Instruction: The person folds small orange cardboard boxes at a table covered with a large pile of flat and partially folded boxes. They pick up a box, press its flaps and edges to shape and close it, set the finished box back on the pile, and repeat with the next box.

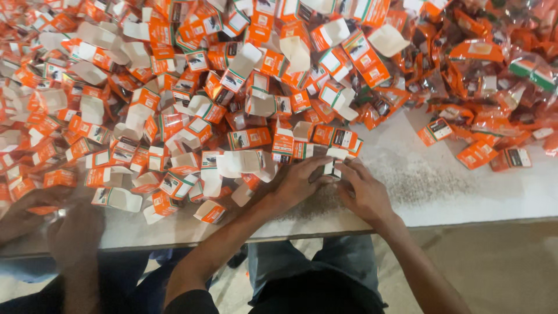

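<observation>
My left hand [299, 181] and my right hand [365, 192] meet at the near edge of a white table [430, 192], both pinching one small orange and white carton [334, 163] between the fingertips. The carton is partly hidden by my fingers. A big heap of the same small open cartons [192, 104] covers the table just beyond and to the left of my hands.
Shiny orange plastic pouches [488, 64] pile up at the far right. Another person's hands [58, 224], blurred, work at the table's left near edge. Loose cartons [209, 211] lie near the front edge. My knees in jeans [314, 261] show below the table.
</observation>
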A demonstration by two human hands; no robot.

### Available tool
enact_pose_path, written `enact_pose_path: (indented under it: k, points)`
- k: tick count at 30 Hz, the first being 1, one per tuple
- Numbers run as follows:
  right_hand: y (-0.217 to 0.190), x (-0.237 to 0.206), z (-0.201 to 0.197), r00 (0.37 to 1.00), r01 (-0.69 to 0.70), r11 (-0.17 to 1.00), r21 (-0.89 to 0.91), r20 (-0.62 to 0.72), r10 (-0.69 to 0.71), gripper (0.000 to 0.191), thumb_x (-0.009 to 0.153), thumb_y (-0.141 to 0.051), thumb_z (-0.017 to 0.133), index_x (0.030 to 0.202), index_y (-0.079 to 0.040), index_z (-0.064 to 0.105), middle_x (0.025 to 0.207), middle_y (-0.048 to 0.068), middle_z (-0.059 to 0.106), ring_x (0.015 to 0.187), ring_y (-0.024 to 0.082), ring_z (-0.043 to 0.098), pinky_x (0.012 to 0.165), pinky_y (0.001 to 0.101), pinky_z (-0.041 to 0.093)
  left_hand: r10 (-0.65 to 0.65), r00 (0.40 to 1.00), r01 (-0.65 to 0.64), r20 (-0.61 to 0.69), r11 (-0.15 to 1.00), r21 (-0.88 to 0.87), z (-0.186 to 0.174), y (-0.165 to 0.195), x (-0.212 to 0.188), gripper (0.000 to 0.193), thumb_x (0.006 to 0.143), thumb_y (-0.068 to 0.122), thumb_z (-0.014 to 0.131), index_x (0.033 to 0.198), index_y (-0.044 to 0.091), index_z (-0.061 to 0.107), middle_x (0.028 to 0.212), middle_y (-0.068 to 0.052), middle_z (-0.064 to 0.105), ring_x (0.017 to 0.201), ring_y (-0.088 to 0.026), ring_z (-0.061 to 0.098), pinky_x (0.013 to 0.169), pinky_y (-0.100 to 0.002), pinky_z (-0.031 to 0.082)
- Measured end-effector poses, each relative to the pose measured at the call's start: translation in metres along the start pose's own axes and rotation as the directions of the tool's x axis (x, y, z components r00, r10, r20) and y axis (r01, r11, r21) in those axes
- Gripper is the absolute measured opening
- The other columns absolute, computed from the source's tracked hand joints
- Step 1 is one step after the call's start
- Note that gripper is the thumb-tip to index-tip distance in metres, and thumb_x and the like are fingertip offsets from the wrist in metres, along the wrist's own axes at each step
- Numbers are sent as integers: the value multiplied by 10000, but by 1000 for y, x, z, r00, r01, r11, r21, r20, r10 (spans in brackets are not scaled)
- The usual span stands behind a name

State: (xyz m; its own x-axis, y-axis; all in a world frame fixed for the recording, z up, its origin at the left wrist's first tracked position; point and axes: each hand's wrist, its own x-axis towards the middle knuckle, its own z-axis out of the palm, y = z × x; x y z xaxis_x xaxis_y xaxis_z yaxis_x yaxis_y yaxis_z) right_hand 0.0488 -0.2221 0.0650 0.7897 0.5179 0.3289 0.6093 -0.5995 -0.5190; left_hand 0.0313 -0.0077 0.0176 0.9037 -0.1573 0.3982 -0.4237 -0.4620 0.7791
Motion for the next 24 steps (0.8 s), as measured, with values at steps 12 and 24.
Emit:
enact_pose_path:
  k: [12, 24]
  points:
    - [40, 20, 18, 953, 272, 962, 3, -142, -269, 438, 702, -192, 823, 1134, -189, 749, 1232, 72, 687, 1019, 304, 709, 796, 411, 596, 298, 953, -292, 57, 951, -101, -13, -14, 13, 377, 757, -15, 747, 1114, 101, 717, 1355, -178, 628, 1246, -343, 671, 1034, -372, 566]
    - [39, 15, -6, 952, 295, 878, 377, -40, -303, 418, 854, -52, 731, 1261, -54, 640, 1332, 154, 674, 1238, 362, 633, 1013, 461, 524, 267, 961, -275, 70, 948, 163, -21, 11, 18, 270, 764, 36, 808, 1019, 101, 743, 1094, -101, 695, 1066, -284, 699, 890, -379, 595]
